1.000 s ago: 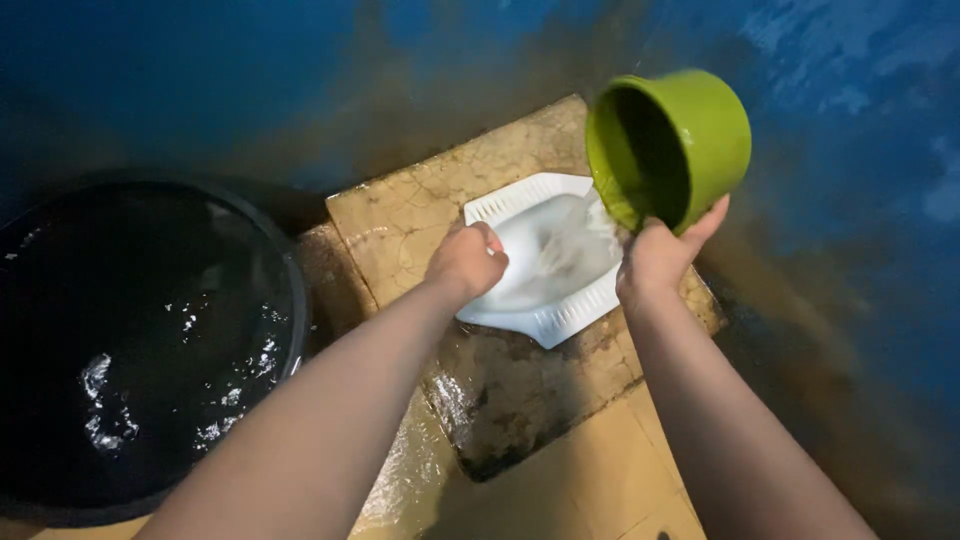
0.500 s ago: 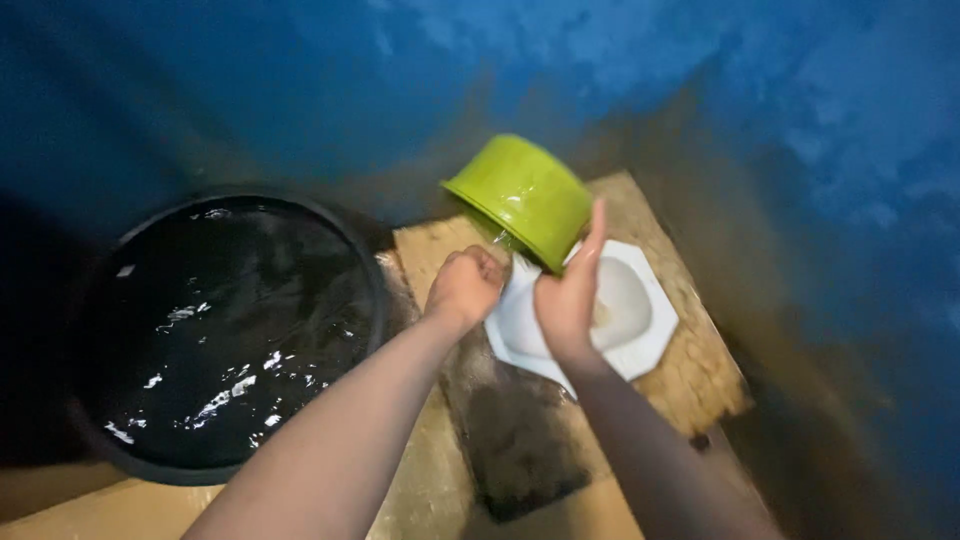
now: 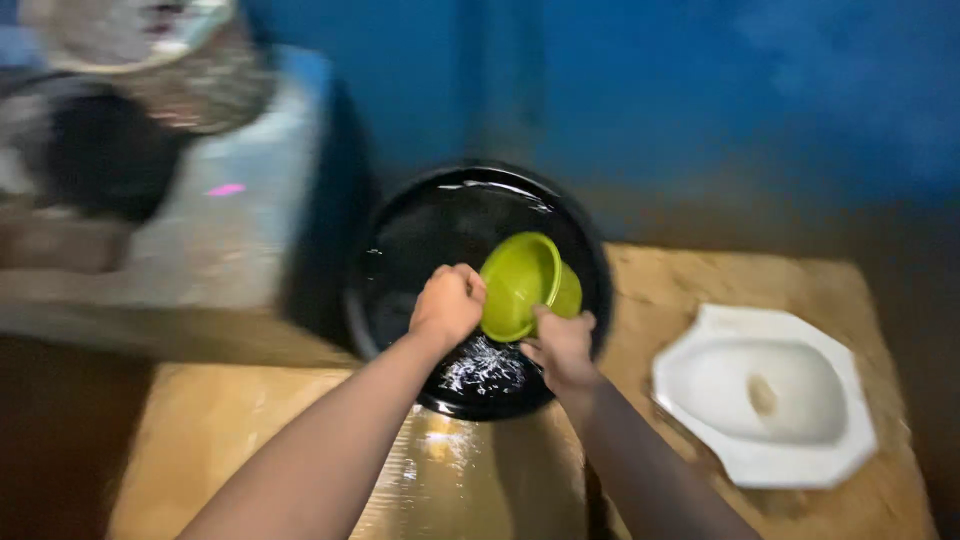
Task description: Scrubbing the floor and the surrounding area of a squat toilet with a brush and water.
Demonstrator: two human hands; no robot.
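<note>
Over the black tub [image 3: 400,240], both hands met at the green scoop [image 3: 520,285]. Right hand [image 3: 562,347] had the grip on it: fingers wrapped the scoop's lower rim from beneath, thumb up against the side, grasping it firmly. Scoop sat tilted, its open mouth turned toward the person and slightly left, just above the dark water. Left hand [image 3: 447,303] hung just left of that grip, curled into a clenched fist; whether it pinched anything, or touched the scoop's rim at all, could not be told, though the knuckles came very close to the rim. Below the grip, water glinted and foamed white inside the tub. Right of the grip, well apart, the white squat pan [image 3: 770,400] lay sunk in a stained tan slab [image 3: 660,290], which ran on under both forearms and looked wet near the tub's front edge. Far left of the grip, a pale blue ledge [image 3: 240,230] carried blurred shapes too smeared to name. Behind everything stood a blue wall [image 3: 700,100], dark and streaked toward its foot.
</note>
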